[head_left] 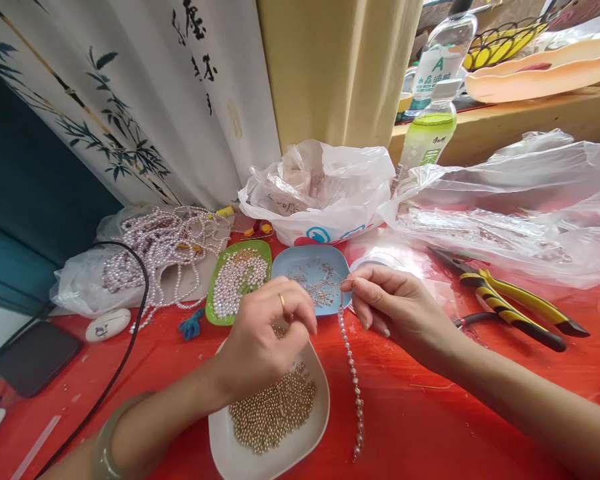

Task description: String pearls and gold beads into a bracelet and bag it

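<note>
My right hand (397, 307) pinches the top end of a strand of pearl beads (353, 380), which hangs down onto the red table. My left hand (265, 343), with a ring on one finger, hovers over a white dish (300, 443) of small gold beads with its fingertips pinched together; whether a bead sits between them is hidden. Just behind the hands are a blue dish (287, 263) of thin metal pins and a green dish (260, 248) of loose pearls.
Yellow-handled pliers (510, 303) lie at the right. Plastic bags (325, 190) and two bottles (433, 130) stand behind. Pearl strands (165, 243) lie piled on a bag at the left, near a black cable (125, 347) and a dark phone (35, 357).
</note>
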Demonstrator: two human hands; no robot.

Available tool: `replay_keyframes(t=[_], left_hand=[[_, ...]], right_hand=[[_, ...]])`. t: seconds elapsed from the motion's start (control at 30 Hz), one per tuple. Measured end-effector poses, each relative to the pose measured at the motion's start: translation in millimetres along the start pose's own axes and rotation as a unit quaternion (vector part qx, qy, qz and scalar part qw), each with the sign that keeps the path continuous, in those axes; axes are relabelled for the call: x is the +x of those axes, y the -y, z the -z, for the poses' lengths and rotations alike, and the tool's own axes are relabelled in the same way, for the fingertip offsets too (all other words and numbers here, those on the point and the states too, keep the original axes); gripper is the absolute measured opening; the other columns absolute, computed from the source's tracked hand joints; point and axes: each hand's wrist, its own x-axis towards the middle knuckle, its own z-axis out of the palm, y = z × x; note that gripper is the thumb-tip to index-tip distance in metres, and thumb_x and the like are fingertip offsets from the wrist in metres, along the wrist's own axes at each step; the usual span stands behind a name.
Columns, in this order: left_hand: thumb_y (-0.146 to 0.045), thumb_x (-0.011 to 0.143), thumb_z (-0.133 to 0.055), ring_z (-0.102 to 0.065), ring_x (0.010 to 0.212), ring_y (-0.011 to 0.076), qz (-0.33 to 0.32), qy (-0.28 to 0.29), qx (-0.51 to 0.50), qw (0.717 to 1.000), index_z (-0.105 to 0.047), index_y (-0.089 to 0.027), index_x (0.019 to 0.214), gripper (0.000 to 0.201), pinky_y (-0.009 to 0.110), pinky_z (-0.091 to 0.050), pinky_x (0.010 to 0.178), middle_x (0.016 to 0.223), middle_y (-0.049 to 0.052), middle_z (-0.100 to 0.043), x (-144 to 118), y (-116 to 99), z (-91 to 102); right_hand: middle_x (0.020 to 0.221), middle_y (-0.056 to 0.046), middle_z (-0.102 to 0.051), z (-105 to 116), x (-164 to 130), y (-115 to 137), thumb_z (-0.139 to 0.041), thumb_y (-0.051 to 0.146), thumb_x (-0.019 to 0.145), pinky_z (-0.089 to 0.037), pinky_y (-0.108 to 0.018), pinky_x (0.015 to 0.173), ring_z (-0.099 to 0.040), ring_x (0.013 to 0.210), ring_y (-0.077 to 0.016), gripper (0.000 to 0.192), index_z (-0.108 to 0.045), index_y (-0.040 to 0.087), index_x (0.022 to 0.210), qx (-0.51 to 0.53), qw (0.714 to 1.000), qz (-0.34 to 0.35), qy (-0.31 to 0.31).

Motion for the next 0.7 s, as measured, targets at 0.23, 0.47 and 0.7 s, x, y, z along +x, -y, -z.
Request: replay_keyframes(t=[0.23, 0.47, 0.7], left_hand=[[-0.002, 0.074, -0.047, -0.05, 0.072, 0.0155, -0.217, 0.313, 0.164, 0.91, -0.058, -0.018, 0.076, 0.02, 0.025, -0.037, 0.055, 0.072, 0.0, -0.063, -14.3, -14.2, -10.8], [-0.012, 0.074, -0.052, -0.046, 0.059, 0.0162, -0.25, 0.309, 0.292, 0.87, -0.053, -0.016, 0.064, 0.01, 0.028, -0.032, 0.043, 0.061, 0.0, -0.053, -26.7, -21.7, -31.7], [-0.01, 0.076, -0.051, -0.048, 0.061, 0.0167, -0.279, 0.266, 0.32, 0.865, -0.05, -0.016, 0.061, 0.016, 0.028, -0.036, 0.047, 0.063, 0.001, -0.053, -31.2, -12.0, -41.0]], right_hand=[[0.045, 0.007, -0.051, 0.6, -3.7, 7.8, -0.057, 0.032, 0.08, -0.018, -0.017, 0.031, -0.033, 0.035, -0.0021, 0.018, -0.061, 0.016, 0.073, 0.003, 1.0, 0.006, 0.023], [0.045, 0.007, -0.052, -0.3, -1.1, 5.6, -0.054, 0.028, 0.082, -0.023, -0.015, 0.033, -0.034, 0.035, -0.0012, 0.016, -0.061, 0.016, 0.073, 0.008, 0.998, 0.012, 0.06], [0.045, 0.007, -0.052, -0.8, -2.4, 8.3, -0.055, 0.026, 0.081, -0.023, -0.015, 0.033, -0.035, 0.035, -0.0015, 0.017, -0.06, 0.015, 0.07, 0.023, 0.997, 0.007, 0.067]])
